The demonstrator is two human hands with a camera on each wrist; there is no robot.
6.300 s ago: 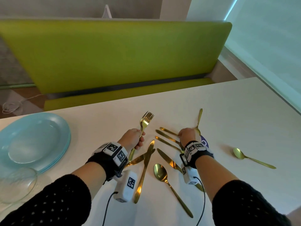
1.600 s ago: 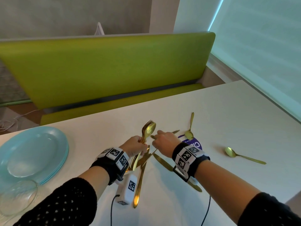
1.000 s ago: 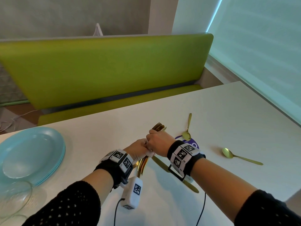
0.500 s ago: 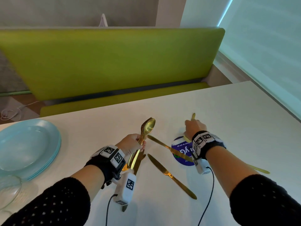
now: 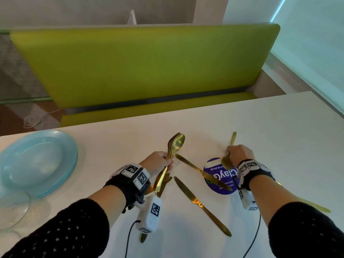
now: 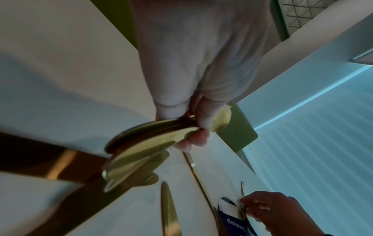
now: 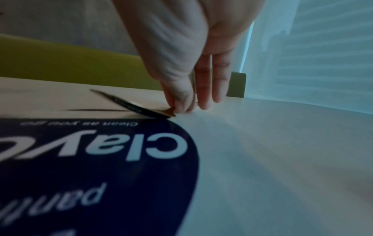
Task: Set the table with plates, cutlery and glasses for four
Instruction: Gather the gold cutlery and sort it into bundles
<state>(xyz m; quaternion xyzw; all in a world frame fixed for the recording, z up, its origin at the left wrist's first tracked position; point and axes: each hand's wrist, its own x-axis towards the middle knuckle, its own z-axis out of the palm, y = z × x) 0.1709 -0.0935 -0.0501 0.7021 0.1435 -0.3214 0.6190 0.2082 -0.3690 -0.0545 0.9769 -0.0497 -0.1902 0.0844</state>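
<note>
My left hand (image 5: 167, 162) grips a bundle of gold spoons and forks (image 5: 176, 144), heads pointing up and away; in the left wrist view the fingers curl round the bundle's handles (image 6: 161, 132). My right hand (image 5: 229, 152) pinches a gold spoon (image 5: 233, 138) that lies on the white table, its bowl (image 5: 226, 162) over a purple round sticker (image 5: 219, 185). The right wrist view shows thumb and forefinger (image 7: 177, 103) on that spoon (image 7: 131, 103). Two gold knives (image 5: 202, 172) (image 5: 202, 204) lie between my hands.
A stack of pale blue plates (image 5: 61, 175) sits at the left, with a clear glass bowl (image 5: 13, 211) in front of it. Another gold handle (image 5: 316, 207) shows past my right arm. A green bench (image 5: 141, 67) runs along the table's far side.
My right hand left the bundle in my left hand and moved right to the lone spoon by the sticker. The left hand keeps its hold on the bundle.
</note>
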